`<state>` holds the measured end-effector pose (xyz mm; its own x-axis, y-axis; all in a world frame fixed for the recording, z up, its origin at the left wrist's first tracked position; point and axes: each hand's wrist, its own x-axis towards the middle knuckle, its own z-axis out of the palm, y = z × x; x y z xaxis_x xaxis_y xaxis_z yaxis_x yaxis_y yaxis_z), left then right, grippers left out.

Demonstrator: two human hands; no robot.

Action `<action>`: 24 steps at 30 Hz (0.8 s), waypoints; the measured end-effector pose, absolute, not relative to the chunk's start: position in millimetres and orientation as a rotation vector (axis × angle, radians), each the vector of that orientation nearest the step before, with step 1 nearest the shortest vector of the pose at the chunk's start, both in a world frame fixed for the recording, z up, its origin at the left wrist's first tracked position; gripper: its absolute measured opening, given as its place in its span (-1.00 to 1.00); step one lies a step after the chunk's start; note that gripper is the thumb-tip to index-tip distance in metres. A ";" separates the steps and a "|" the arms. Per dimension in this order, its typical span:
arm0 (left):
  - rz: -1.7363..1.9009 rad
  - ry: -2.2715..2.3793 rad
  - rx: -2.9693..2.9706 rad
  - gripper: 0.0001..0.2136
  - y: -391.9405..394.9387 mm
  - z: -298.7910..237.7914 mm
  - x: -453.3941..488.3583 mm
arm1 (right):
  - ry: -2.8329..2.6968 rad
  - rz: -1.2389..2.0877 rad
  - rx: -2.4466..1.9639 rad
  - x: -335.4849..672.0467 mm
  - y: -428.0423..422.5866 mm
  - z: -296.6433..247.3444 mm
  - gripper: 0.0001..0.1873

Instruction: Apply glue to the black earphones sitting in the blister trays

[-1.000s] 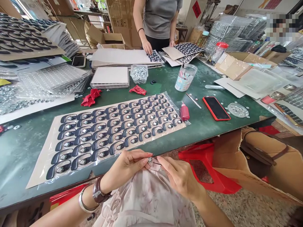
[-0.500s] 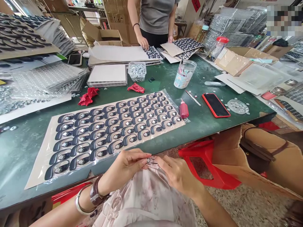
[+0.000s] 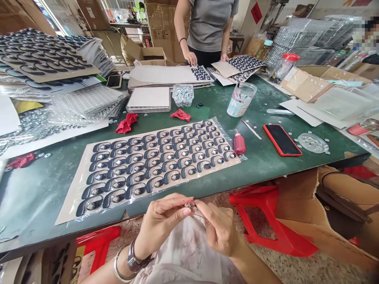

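My left hand (image 3: pixel 164 215) is closed, thumb and index finger pinching a small shiny round ornament (image 3: pixel 188 205) in front of my lap. Against it, my right hand (image 3: pixel 220 225) is closed too, its index fingertip beside the ornament; a thin dark piece shows between the hands, too small to name. Just beyond them, a beige card sheet (image 3: pixel 71 193) under clear film lies on the green table. Rows of dark hook-shaped pieces (image 3: pixel 139 189), most with a shiny stone, cover the sheet. A bottle of pink liquid (image 3: pixel 239 142) stands at its right edge.
Right of the sheet lie a phone with a red case (image 3: pixel 282 140), a thin stick (image 3: pixel 251 129) and a round clear dish (image 3: pixel 313 142). Behind are a tub of silvery pieces (image 3: pixel 182 96) and a clear jar (image 3: pixel 241 100). A co-worker (image 3: pixel 207 31) handles sheets across the table.
The view has swung left, so the table's things sit farther right in the picture. My hands stay together; the right fingers have curled in, and the thin dark prongs between them show less.
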<state>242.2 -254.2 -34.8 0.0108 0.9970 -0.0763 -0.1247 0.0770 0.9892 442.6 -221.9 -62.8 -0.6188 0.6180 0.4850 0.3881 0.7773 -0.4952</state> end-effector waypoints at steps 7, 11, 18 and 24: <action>1.169 1.206 0.964 -0.75 -256.8 -39.2 234.0 | -2.399 0.419 -0.740 445.6 -217.3 -57.9 -0.44; 1.149 1.193 1.105 -0.77 -256.8 -34.2 229.1 | -2.457 0.350 -0.664 447.1 -211.0 -49.6 -0.46; 1.139 1.161 1.197 -0.78 -254.1 -30.3 224.9 | -2.494 0.431 -0.612 446.8 -206.4 -40.3 -0.47; 1.103 1.111 1.118 -0.79 -254.1 -31.6 222.8 | -2.500 0.373 -0.630 447.3 -204.7 -42.0 -0.48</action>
